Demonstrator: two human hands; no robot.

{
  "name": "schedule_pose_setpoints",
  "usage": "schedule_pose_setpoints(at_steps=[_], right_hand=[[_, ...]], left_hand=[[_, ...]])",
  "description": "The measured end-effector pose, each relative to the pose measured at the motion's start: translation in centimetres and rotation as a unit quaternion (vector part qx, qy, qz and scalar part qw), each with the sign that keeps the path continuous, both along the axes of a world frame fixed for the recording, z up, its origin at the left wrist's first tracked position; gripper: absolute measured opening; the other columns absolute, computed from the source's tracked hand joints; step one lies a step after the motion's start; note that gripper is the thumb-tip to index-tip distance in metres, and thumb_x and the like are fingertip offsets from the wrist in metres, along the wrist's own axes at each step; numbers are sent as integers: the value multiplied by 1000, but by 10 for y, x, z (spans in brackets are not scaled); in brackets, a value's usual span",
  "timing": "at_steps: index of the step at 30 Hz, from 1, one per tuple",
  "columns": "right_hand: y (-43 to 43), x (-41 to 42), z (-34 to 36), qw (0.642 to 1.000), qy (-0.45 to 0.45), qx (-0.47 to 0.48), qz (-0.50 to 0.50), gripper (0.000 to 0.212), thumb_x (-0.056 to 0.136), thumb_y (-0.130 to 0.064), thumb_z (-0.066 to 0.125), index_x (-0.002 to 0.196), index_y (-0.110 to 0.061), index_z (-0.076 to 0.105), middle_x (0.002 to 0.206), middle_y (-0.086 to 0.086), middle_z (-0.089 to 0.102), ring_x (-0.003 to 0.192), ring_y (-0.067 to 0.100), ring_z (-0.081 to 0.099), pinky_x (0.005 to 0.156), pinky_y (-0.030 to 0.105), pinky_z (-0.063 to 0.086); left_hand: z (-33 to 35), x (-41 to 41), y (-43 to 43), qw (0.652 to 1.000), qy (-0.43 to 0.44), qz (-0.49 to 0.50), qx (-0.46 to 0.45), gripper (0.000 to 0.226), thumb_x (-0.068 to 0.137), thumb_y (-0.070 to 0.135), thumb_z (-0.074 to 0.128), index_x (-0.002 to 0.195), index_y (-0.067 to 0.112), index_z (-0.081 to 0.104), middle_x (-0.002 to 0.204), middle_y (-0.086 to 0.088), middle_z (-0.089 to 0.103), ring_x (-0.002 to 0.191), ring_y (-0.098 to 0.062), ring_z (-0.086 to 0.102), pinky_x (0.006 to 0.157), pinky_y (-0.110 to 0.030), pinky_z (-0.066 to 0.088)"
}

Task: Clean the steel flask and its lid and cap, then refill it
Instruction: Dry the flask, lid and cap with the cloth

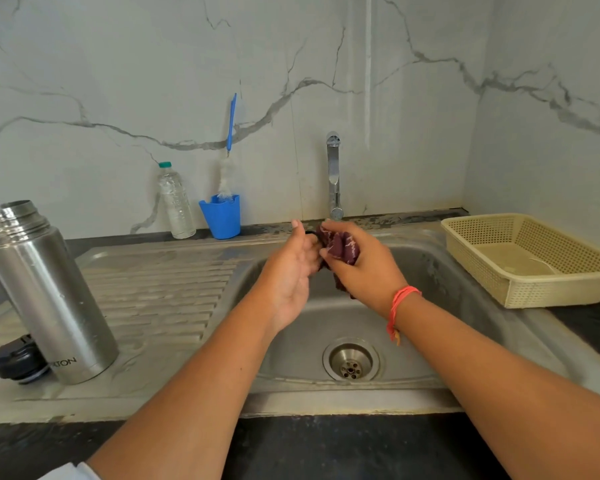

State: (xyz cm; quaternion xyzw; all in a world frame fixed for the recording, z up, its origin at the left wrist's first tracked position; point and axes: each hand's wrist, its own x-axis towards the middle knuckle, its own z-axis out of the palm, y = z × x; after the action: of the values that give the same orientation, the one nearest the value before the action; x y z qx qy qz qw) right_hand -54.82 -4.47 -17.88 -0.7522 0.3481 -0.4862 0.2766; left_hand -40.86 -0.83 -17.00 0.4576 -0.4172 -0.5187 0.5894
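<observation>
Both hands meet over the sink (343, 396), above its far half and just below the spout of the tap (334, 174). The right hand (364, 268) has its grip clenched round a bunched maroon cloth (340, 245): the fingers wrap over the top and a loose end hangs below the palm. An orange thread band (400, 306) circles that wrist. The left hand (291, 271) faces it, palm turned inward and thumb up, and its grip is closed on a small black piece (310, 233). Only the edge of that piece shows between the thumb and the cloth, so what it is cannot be told. The cloth presses against that piece and the left fingertips.

The steel flask (49, 289) stands upright on the ribbed drainboard (160, 292) to the left of the sink, its threaded mouth uncovered and drops on its wall. A black lid (18, 362) lies touching its base, on the side away from the sink.

Behind the drainboard, against the wall, stand a clear water bottle (176, 202) and a blue cup (222, 218) with a bottle brush (227, 174) upright in it. A cream basket (548, 296) sits at the right of the sink. The dark desk (326, 441) runs along the sink's near edge. The drain (351, 360) lies in the near half of the basin.
</observation>
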Motion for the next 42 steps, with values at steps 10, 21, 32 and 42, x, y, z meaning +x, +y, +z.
schedule_pose_setpoints(at_steps=[10, 21, 32, 42], right_hand=[[14, 29, -7, 994, -79, -7, 76, 62, 93, 1, 64, 144, -33, 50, 163, -15, 26, 146, -6, 26, 118, 18, 28], [4, 16, -3, 865, -392, 290, 116, 36, 101, -28, 60, 127, -2, 61, 120, 21, 70, 111, 35, 68, 100, 55, 53], [-3, -7, 5, 990, -70, 106, 53, 13, 91, -24, 74, 101, -16, 71, 95, -2, 75, 91, 12, 71, 88, 31, 56], [-4, 1, 4, 998, -24, 61, 17, 17, 89, -29, 75, 105, -24, 72, 96, -9, 75, 93, 7, 70, 86, 26, 56]], left_hand=[[10, 2, 4, 975, 212, 53, -31, 31, 106, 20, 53, 130, 3, 65, 115, -14, 76, 106, -22, 74, 91, -31, 58], [8, 2, 3, 990, 129, 38, -42, 29, 109, 25, 48, 119, 6, 68, 110, -16, 77, 98, -21, 75, 89, -33, 59], [-16, 7, -5, 983, -167, 69, -13, 30, 110, 26, 47, 96, 17, 72, 84, -2, 74, 85, -17, 63, 99, -39, 47], [-7, 6, -3, 997, -55, 56, -11, 24, 107, 13, 50, 101, 8, 73, 89, -10, 75, 89, -19, 68, 110, -40, 46]])
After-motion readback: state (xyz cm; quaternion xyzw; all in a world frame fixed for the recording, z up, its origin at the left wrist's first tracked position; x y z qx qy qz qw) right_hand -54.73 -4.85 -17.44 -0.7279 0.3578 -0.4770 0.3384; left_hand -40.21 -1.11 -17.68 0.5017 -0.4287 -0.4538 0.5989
